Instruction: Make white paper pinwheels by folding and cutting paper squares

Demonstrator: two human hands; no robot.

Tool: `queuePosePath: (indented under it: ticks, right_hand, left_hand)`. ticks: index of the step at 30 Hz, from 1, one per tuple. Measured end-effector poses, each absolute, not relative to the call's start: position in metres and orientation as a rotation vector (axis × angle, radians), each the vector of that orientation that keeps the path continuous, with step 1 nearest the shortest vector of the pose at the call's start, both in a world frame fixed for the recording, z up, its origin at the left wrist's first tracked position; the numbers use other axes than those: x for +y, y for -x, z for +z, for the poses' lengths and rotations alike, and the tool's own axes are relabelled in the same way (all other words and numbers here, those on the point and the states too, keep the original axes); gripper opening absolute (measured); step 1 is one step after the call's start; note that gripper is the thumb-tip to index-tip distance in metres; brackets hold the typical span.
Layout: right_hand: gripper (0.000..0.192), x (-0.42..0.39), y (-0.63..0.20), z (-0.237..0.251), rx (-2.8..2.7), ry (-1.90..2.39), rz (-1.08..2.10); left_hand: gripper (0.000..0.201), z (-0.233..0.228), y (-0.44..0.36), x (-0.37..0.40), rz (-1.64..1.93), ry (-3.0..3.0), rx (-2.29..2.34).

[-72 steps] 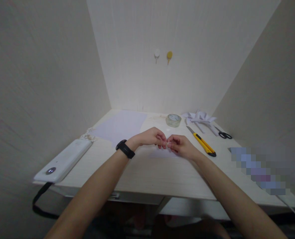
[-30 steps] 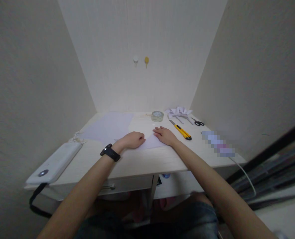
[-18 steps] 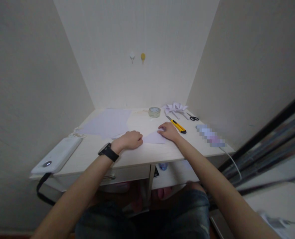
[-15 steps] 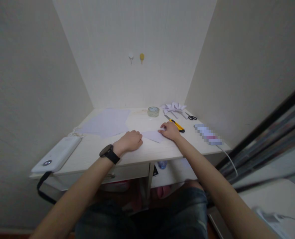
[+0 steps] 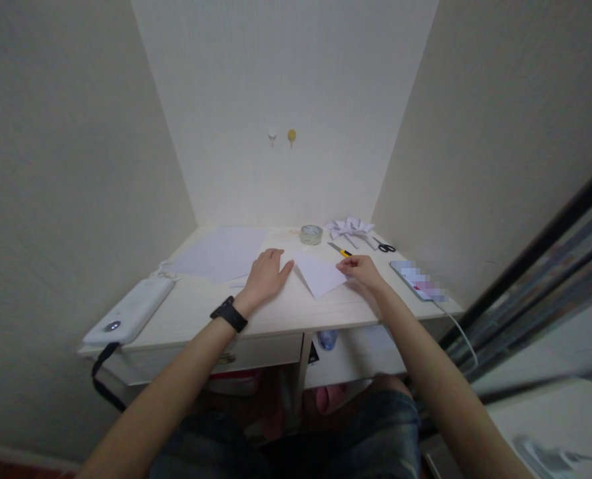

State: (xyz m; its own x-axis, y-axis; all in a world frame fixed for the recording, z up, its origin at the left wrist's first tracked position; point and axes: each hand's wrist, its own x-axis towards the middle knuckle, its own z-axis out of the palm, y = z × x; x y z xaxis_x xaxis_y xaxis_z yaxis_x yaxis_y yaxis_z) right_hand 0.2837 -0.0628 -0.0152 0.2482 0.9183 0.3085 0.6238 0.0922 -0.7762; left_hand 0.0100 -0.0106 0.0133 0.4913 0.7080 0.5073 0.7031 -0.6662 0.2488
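Looking through the head view, 1 camera only: left hand [image 5: 267,273] lies flat on the desk [image 5: 286,313], fingers loosely together and extended, fingertips touching the left edge of a small white paper sheet [image 5: 320,274]. Black wristband [image 5: 229,314] on the left wrist.

Right hand [image 5: 360,269] is at the sheet's right corner, thumb and forefinger pinching that corner; remaining fingers curled. The sheet sits mid-desk between the 2 hands, 1 pointed corner aimed at the near desk edge, stopping short of it.

Larger white sheet [image 5: 221,251] lies flat behind the left hand, near the left wall. Tape roll [image 5: 310,233] stands at the back, just beyond the small sheet. Yellow utility knife [image 5: 339,249] is partly hidden behind the right hand. Folded paper shapes [image 5: 348,226] and scissors [image 5: 386,247] occupy the back right corner. White power bank [image 5: 129,311] rests at the left front edge.

Bare desktop shows along the near edge, in front of both hands.
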Motion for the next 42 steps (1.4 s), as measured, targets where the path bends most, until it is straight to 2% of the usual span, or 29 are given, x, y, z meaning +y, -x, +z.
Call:
queuePosePath:
  ticks: [2, 4, 12, 17, 24, 29, 37, 42]
  right_hand:
    - [0.033, -0.07, -0.282, -0.006, -1.478, 1.473, 0.559]
    - [0.032, -0.076, -0.278, 0.003, -1.517, 1.414, 0.644]
    - [0.027, -0.089, -0.249, 0.019, -1.707, 1.415, 0.731]
    - [0.026, -0.099, -0.241, 0.036, -1.887, 1.441, 0.68]
    - [0.021, -0.097, -0.226, 0.084, -2.327, 1.509, 0.411]
    - [0.018, -0.093, -0.224, 0.102, -2.329, 1.479, 0.713]
    - [0.019, -0.108, -0.268, 0.099, -2.15, 1.426, 1.129]
    - [0.025, -0.112, -0.275, 0.098, -2.125, 1.441, 0.94]
  left_hand:
    - [0.049, 0.023, -0.015, -0.005, 0.982, -2.539, 1.178]
    - [0.047, 0.036, -0.02, -0.003, 0.883, -2.398, 1.038]
    - [0.022, 0.069, -0.022, -0.013, 0.251, -2.395, 0.625]
    - [0.015, 0.063, -0.028, -0.02, 0.27, -2.456, 0.655]
    - [0.015, 0.078, -0.034, -0.024, 0.335, -2.577, 0.702]
    - [0.013, 0.092, -0.029, -0.032, 0.293, -2.515, 0.616]
    - [0.015, 0.09, -0.003, -0.029, 0.169, -2.321, 0.651]
    - [0.014, 0.083, -0.005, -0.03, 0.173, -2.307, 0.688]
